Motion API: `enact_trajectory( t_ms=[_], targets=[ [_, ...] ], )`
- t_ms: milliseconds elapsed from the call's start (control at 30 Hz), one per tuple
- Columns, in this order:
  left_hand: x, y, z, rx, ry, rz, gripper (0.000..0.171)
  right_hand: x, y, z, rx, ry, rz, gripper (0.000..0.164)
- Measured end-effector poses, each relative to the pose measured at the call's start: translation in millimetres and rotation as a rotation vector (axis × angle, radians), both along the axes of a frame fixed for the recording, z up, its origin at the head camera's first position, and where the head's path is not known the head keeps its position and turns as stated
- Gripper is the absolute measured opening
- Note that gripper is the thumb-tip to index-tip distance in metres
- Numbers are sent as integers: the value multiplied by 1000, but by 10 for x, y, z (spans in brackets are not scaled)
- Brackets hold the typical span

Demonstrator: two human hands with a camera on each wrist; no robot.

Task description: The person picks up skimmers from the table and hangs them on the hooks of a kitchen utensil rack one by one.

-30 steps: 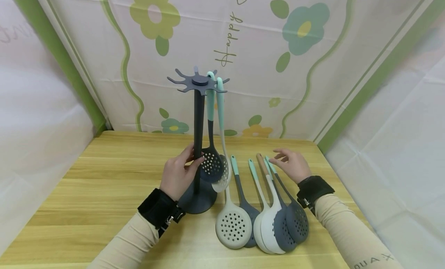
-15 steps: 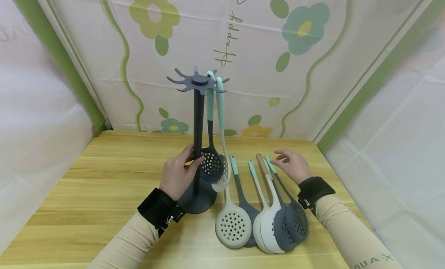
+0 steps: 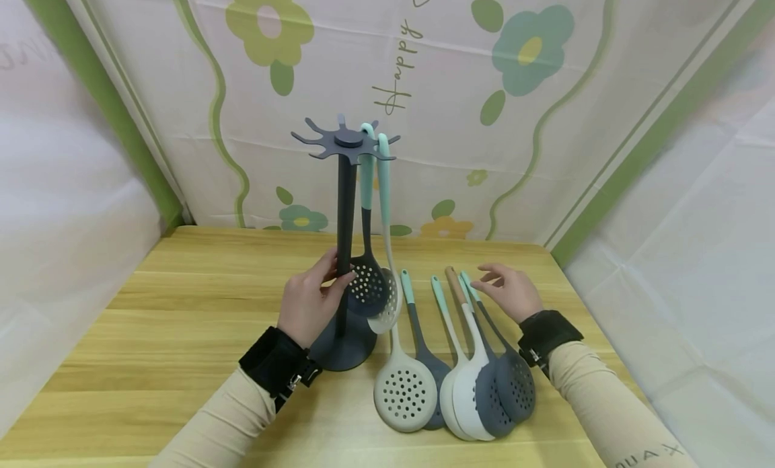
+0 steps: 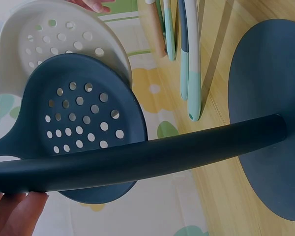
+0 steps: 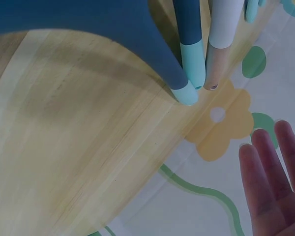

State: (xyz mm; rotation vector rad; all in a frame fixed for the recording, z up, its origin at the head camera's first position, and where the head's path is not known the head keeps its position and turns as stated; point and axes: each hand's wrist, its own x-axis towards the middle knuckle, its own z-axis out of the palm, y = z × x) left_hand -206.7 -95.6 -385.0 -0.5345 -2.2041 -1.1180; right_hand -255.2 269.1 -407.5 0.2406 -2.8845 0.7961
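My left hand grips the black pole of an upright utensil stand; in the left wrist view its fingertips show against the pole. From the stand's top hooks hang a dark skimmer and, partly behind it, a pale skimmer, both with mint handles. My right hand hovers at the far ends of the handles lying at the right. Its fingers are loosely bent and hold nothing. In the right wrist view they are apart from the mint tip of the nearest dark skimmer.
Beside the stand's round base lie a pale skimmer, a dark utensil, a pale utensil, a white one with a brown handle, and two overlapping dark skimmers. A flowered cloth rises behind the wooden table.
My right hand has drifted very slightly down in the head view. The left hand, the stand and the utensils keep their places.
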Motion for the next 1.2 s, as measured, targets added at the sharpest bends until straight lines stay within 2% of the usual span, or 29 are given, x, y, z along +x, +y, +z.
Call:
enact_trajectory(
  t_ms=[767, 1200],
  targets=[
    [3, 4, 3, 8, 7, -2, 33, 31, 62, -91, 6, -6, -19, 46],
    [5, 2, -4, 8, -2, -3, 31, 42, 96, -121, 7, -47, -28, 47]
  ],
)
